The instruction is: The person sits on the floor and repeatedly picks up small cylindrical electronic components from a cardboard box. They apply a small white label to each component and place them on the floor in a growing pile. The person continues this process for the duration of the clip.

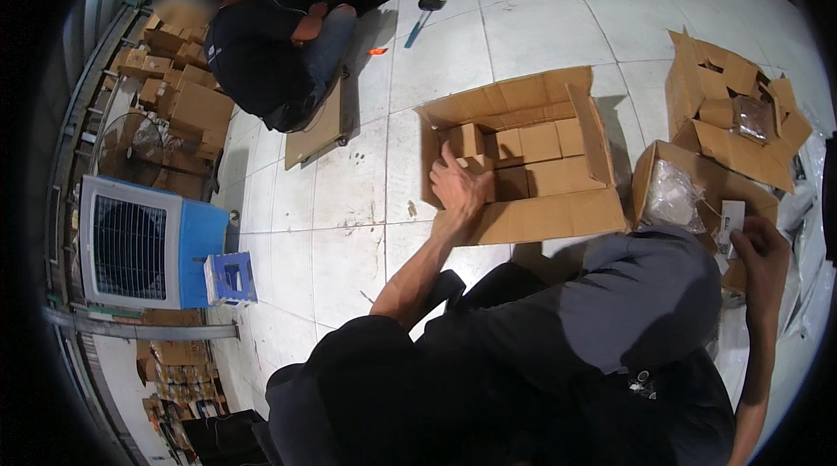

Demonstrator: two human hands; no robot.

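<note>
In front of me an open cardboard carton [523, 226] holds several small brown boxes [539, 142] packed side by side. My left hand [458, 187] reaches into its left end, thumb and fingers closed about a small cardboard box [475, 163]. At the right, my right hand [761, 255] pinches a white printed label [731, 220] between thumb and fingers. Below that label is a second open carton [647, 178], with a clear plastic bag [671, 196] of pale items inside.
Another open carton [684, 82] lies at the far right, holding a plastic-wrapped packet [751, 117]. A mallet [418, 23] rests on the tiled floor. At the left, a person [261, 56] sits on a low wheeled board [301, 142], near a blue-and-white air cooler [131, 244] and stacked boxes [199, 113].
</note>
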